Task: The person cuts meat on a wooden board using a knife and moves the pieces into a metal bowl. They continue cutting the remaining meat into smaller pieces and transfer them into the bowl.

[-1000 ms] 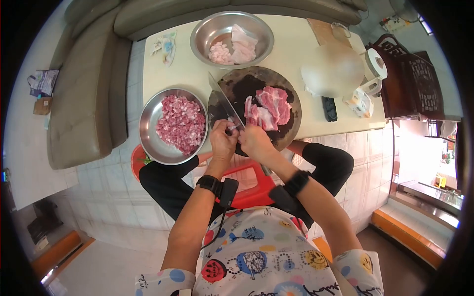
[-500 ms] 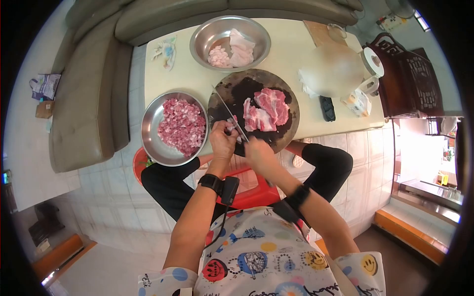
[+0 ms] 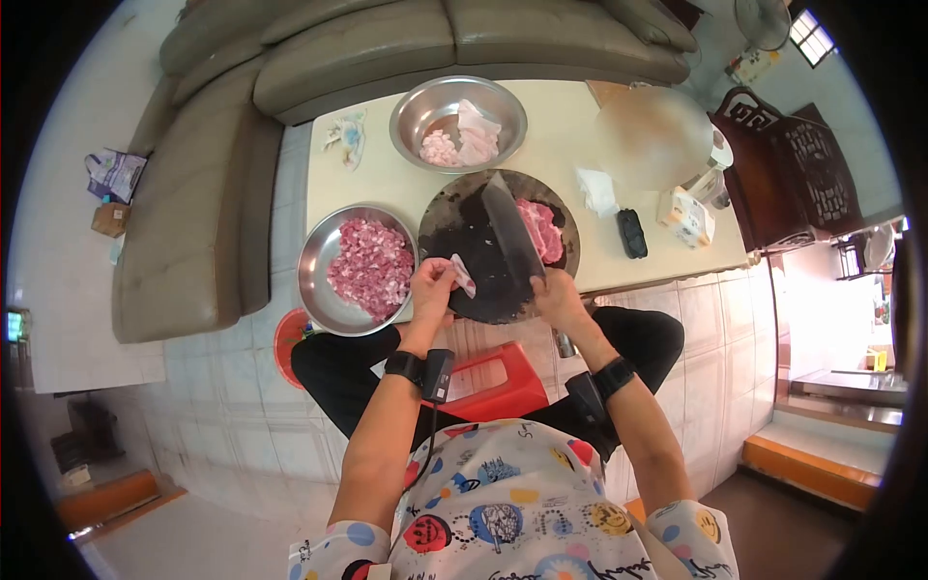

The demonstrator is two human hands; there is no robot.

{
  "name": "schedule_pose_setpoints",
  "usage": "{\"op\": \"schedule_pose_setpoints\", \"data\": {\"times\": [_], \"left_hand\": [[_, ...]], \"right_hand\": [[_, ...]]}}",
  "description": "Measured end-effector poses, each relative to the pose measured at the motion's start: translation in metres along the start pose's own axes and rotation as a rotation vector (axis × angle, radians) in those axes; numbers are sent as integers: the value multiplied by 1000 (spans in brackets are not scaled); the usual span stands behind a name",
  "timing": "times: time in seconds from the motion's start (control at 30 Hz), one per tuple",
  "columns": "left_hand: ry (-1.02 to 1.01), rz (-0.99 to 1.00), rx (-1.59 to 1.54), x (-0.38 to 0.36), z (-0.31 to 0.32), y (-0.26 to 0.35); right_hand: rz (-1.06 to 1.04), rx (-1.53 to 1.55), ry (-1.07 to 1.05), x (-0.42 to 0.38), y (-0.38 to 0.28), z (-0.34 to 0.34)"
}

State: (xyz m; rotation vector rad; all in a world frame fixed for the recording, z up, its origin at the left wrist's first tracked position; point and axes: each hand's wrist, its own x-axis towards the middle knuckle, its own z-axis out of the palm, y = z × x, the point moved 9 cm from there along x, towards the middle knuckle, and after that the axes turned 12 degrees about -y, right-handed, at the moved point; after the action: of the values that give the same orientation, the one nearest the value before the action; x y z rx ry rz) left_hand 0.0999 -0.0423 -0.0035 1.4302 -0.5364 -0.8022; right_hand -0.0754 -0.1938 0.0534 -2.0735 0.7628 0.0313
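Pinching a small strip of meat (image 3: 464, 276) between its fingertips, the left hand (image 3: 431, 288) is up at the near left edge of the chopping board (image 3: 441, 215). The strip is a pale whitish pink, slim, and pinker at its lower end. Looks mostly like fat from here, tbh.

The right hand (image 3: 561, 300) has its fingers wrapped around the handle of a cleaver (image 3: 514, 232), so most of the handle is hidden. Wide dark grey blade, squared-off far end, pointing away from the person. Can't tell if it's touching the board.

Right of the blade there's the bigger raw meat (image 3: 544, 230), lying on the board: reddish pink with white streaks, and partly covered by the cleaver. The board itself is round and dark, with a blackish, wet-looking patch in the middle.

There are 2 metal bowls on the desk (image 3: 372, 188). The left bowl (image 3: 315, 256), just beside the board, has a big heap of diced meat (image 3: 369, 266), small pink-red bits flecked with white. The far bowl (image 3: 414, 121) has 1 pale, floppy-looking slab (image 3: 478, 132) and a little pile of whitish-pink pieces (image 3: 439, 148) next to it.
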Motion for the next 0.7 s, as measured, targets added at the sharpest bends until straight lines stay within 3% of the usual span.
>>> {"op": "schedule_pose_setpoints", "data": {"times": [0.07, 0.2, 0.27, 0.3, 0.37, 0.4, 0.47, 0.6, 0.7], "left_hand": [[98, -227, -381, -13, 6, -1], [-10, -208, -504, -9, 25, -2], [-27, -123, -198, 7, 25, -12], [-30, -127, -202, 11, 25, -19], [129, 180, 445, 12, 11, 8], [124, 177, 444, 11, 13, 10], [316, 213, 588, -6, 5, 37], [187, 96, 575, -11, 29, 42], [253, 180, 747, -11, 41, 52]], "right_hand": [[-38, 101, 46, 0, 2, -4], [-39, 153, -3, -8, -3, -4], [1, 211, -37, -18, -11, -6], [-56, 148, -10, -25, -23, -11], [-108, 86, 20, -36, -34, -17], [-102, 45, 16, -41, -36, -17], [-91, 12, 9, -46, -34, -13], [-98, 91, 5, -48, -31, -1], [-63, 139, -2, -47, -24, 9]]}}
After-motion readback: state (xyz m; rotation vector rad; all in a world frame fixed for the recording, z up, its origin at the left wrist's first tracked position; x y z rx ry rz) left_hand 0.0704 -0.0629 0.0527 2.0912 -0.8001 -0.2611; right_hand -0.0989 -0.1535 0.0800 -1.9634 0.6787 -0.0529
